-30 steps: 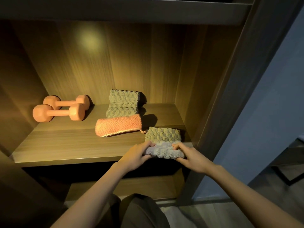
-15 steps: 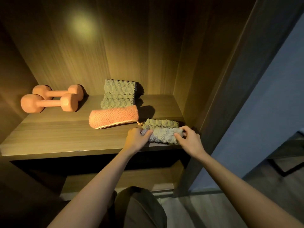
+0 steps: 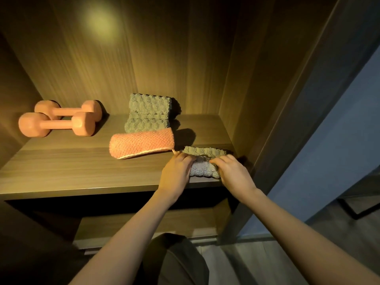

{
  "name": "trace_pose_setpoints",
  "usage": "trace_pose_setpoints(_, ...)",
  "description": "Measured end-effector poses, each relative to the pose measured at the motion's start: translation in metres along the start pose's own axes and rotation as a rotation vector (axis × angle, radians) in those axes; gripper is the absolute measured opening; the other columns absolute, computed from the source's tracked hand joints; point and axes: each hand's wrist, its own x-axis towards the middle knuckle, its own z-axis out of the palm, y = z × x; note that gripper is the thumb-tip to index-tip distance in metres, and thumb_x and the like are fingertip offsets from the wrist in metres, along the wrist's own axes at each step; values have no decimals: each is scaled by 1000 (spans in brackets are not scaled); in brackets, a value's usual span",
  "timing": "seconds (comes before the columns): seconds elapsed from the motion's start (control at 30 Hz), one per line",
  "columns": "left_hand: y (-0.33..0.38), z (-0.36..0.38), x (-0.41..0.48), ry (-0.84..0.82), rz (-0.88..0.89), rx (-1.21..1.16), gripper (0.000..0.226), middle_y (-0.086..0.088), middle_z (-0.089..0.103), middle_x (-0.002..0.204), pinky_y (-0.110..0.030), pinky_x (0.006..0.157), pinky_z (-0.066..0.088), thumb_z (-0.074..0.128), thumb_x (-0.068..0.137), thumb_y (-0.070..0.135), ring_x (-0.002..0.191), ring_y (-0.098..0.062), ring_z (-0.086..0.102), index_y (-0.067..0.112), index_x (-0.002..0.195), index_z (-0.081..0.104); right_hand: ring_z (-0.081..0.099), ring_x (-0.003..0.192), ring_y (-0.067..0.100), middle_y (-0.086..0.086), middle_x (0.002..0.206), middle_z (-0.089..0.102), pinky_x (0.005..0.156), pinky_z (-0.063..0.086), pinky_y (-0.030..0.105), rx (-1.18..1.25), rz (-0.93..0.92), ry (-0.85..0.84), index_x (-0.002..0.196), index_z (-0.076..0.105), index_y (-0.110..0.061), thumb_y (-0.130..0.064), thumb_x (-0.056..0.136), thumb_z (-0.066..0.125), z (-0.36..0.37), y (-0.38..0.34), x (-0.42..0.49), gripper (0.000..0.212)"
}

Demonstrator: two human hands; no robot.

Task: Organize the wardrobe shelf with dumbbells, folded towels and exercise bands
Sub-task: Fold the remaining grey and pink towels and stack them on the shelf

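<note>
Grey towel [image 3: 202, 170] at wooden shelf [image 3: 82, 171] edge, left hand [image 3: 176, 173], right hand [image 3: 236, 175] fingers [image 3: 220, 160] gripping it

The shelf [image 3: 61, 171] lies bare along its front left and middle. Dumbbells [image 3: 57, 124] fill the back left corner; green towels [image 3: 148, 114] and the orange towel [image 3: 141, 144] block the middle. The grey towel [image 3: 203, 168], gripped by left hand [image 3: 176, 171] and right hand [image 3: 234, 173], crowds the front right corner beside the wall [image 3: 236, 99].
</note>
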Motion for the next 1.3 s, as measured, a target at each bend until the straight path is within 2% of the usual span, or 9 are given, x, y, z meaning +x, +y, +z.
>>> trace_pose_setpoints(0.13, -19, -10, -7, -192, 64, -168, 45, -2, 57, 126, -21, 95, 36, 54, 93, 42, 117, -17, 50, 17, 130, 55, 37, 130, 13, -2, 142, 45, 102, 43, 32, 28, -63, -136, 145, 36, -21, -39, 94, 47, -6, 9, -11, 54)
trace_pose_setpoints(0.37, -26, -22, -14, -237, 161, -213, 36, -3, 60, 110, -25, 81, 40, 62, 90, 33, 100, -18, 55, 14, 120, 53, 49, 112, 15, 0, 123, 53, 87, 47, 35, 186, -28, -236, 133, 34, -32, -29, 98, 45, -17, 16, -16, 37)
trace_pose_setpoints(0.5, -17, -21, -5, -204, -148, -391, 38, -4, 64, 107, -24, 77, 42, 59, 93, 34, 101, -22, 61, 11, 123, 53, 53, 92, 13, 2, 111, 51, 75, 45, 34, 363, 116, -302, 124, 30, -33, -36, 101, 37, -21, 14, -4, 25)
trace_pose_setpoints(0.6, -9, -18, 11, -216, -413, -381, 56, -15, 67, 109, -33, 81, 47, 58, 91, 43, 103, -27, 62, 9, 134, 49, 52, 104, 22, 8, 116, 52, 89, 43, 41, 460, 251, -324, 127, 38, -17, -33, 102, 34, -21, 9, 11, 30)
trace_pose_setpoints(0.73, -5, -8, 22, -163, -513, -305, 43, -13, 66, 100, -32, 73, 46, 58, 89, 48, 97, -27, 61, 8, 104, 61, 42, 120, 36, 17, 106, 53, 107, 21, 43, 291, 393, -395, 136, 36, -6, -30, 103, 30, -14, 10, 27, 41)
trace_pose_setpoints(0.83, -4, -4, 21, -145, -555, -293, 37, -9, 65, 100, -33, 76, 49, 58, 88, 50, 100, -27, 60, 14, 96, 60, 52, 110, 32, 9, 90, 57, 103, 29, 40, 323, 417, -422, 143, 31, -3, -26, 100, 42, -20, 10, 37, 49)
trace_pose_setpoints(0.9, -2, -4, 21, -129, -580, -266, 34, -3, 61, 92, -29, 69, 43, 59, 87, 50, 88, -23, 59, 17, 93, 58, 51, 116, 28, 12, 112, 59, 105, 35, 41, 403, 482, -464, 146, 27, -2, -24, 97, 51, -23, 12, 42, 59)
trace_pose_setpoints(1.17, -5, -16, 27, -319, -524, -306, 29, 1, 57, 68, -23, 50, 37, 59, 91, 38, 64, -14, 52, 14, 76, 62, 56, 88, 23, 13, 95, 55, 73, 45, 35, 522, 506, -455, 116, 51, 2, -18, 89, 62, -28, 12, 38, 35)
trace_pose_setpoints(1.3, -11, -36, 27, -259, -587, -496, 30, 7, 54, 71, -14, 53, 38, 62, 88, 44, 67, -9, 52, 15, 84, 56, 55, 71, 8, 2, 84, 57, 60, 44, 15, 757, 452, -407, 104, 55, -7, -12, 91, 61, -51, 3, 37, 15)
